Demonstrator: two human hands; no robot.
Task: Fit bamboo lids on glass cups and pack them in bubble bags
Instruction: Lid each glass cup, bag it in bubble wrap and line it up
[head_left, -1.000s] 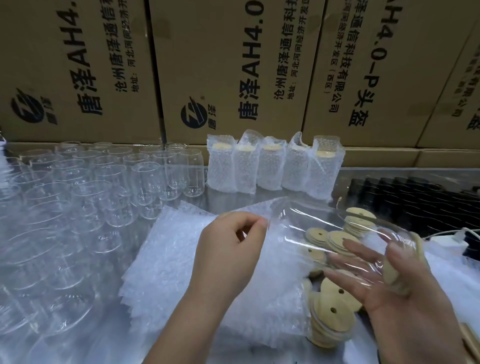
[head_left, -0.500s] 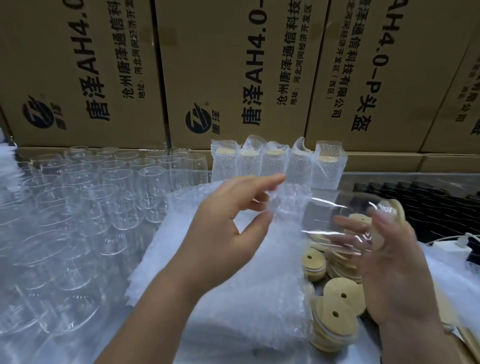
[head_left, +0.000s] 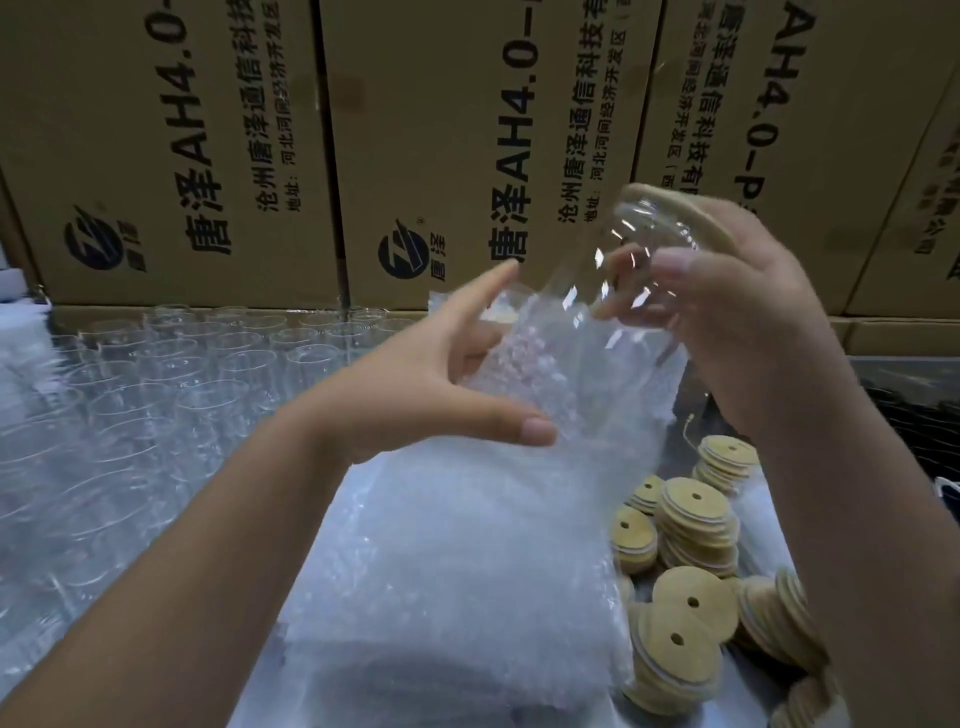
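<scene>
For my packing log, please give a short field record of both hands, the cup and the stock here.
left hand: pinches clear bubble bag, held above the stack of flat bubble bags
right hand: grips clear glass cup, round bamboo lid fitted
cup position: tilted, base toward bag mouth; not clearly inside
loose bamboo lids: piled right of stack
empty glass cups: rows at left

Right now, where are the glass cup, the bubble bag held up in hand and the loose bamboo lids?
glass cup (head_left: 649, 234): head view, on its clear body.
bubble bag (head_left: 587, 374): head view, on its bubbled wall below the mouth.
bamboo lids (head_left: 696, 512): head view, on the top lid of a stack.
</scene>
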